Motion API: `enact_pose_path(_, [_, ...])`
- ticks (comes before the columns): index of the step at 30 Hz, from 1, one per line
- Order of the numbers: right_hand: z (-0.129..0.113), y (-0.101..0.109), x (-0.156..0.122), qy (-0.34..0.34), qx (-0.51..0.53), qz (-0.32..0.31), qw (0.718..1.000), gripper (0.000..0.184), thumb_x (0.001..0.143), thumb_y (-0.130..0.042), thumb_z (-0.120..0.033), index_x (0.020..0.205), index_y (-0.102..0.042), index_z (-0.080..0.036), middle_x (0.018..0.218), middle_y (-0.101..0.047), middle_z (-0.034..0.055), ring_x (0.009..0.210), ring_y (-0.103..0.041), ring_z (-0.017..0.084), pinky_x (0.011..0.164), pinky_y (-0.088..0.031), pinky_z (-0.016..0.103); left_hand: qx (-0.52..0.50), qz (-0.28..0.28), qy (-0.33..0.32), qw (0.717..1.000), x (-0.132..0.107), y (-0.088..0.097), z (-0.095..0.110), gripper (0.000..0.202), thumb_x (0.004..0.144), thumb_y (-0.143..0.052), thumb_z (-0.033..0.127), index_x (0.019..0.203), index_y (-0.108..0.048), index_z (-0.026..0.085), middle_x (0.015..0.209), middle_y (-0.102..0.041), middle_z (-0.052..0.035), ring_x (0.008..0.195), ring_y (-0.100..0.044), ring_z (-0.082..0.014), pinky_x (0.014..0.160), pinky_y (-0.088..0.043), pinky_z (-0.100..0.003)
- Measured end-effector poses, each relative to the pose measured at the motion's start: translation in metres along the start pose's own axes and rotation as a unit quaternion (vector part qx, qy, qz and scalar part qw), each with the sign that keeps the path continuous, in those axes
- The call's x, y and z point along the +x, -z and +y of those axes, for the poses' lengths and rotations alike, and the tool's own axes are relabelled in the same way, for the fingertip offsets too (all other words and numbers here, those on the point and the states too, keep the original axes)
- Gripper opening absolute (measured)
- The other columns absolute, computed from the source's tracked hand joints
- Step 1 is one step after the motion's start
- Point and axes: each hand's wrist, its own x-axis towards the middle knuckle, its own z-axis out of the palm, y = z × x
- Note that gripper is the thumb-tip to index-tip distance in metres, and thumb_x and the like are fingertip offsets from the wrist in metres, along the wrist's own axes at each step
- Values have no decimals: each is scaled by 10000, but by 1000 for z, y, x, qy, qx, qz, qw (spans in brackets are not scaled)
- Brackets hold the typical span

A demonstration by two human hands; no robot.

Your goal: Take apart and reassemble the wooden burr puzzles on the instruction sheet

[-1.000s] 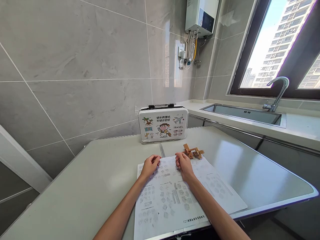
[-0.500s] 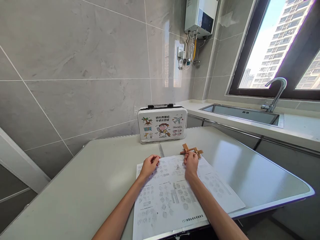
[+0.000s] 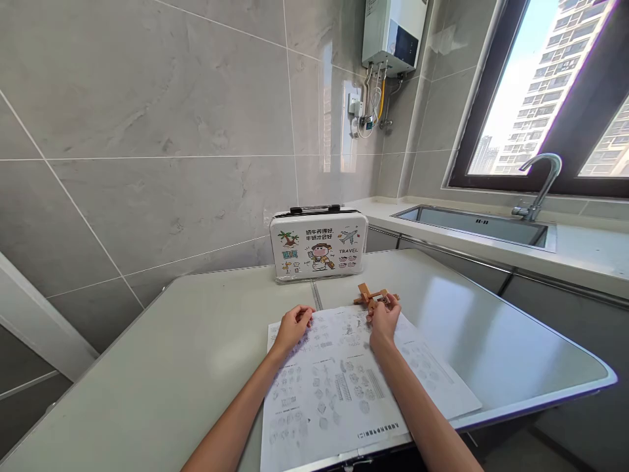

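Note:
My right hand (image 3: 385, 320) is at the far edge of a large printed sheet (image 3: 324, 373), its fingers closed at a small pile of brown wooden pieces (image 3: 364, 294). It seems to grip one of these pieces, though the fingers partly cover it. The pieces are notched bars lying crosswise, just beyond the paper. On the sheet's upper left edge rests my left hand (image 3: 295, 326), its fingers curled together. Whatever is inside them, if anything, is hidden. Small drawings and lines of text cover the sheet.
A white carry case (image 3: 319, 246) with cartoon pictures stands upright behind the sheet, near the wall. The pale table (image 3: 196, 354) has a seam down its middle. To the right are a counter with a sink (image 3: 472, 223), a faucet (image 3: 543, 183) and a window.
My right hand has shifted slightly to the right along the wooden pieces, its fingers now over their right end. The left hand has stayed in place.

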Motion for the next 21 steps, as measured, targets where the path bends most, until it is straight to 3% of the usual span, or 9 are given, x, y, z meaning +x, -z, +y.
enact_pose_path(5, [3,2,6,-8,4,-7,1000,592,716,-608,-237,1275,-416,-272,849,-554,-49,512,-492,89,438,-428,209,-4,2,0,1000,0,0,1,388,887,-603,544,973,-723,185,860,-684,-60,735,-604,-175,728,-483,-296])
enact_pose_path(14, [11,3,13,18,-22,21,999,474,717,-585,-204,1166,-450,-270,902,-524,-28,546,-542,95,435,-437,201,-8,7,-3,1000,1,0,1,418,868,-622,573,966,-732,182,846,-694,-62,721,-614,-179,713,-495,-301])
enact_pose_path(17, [10,2,11,89,-62,39,993,468,755,-595,-239,1202,-460,-271,1037,-523,19,630,-582,119,469,-474,233,-7,9,-3,1000,0,0,2,425,863,-624,577,965,-736,180,844,-698,-64,718,-616,-178,705,-495,-297])
enact_pose_path(21, [2,-3,-5,234,-141,7,962,488,803,-611,-267,1277,-499,-239,1259,-498,132,981,-605,218,690,-556,300,8,7,-3,1000,-3,0,7,413,867,-619,568,953,-740,183,829,-700,-65,730,-617,-186,701,-490,-298])
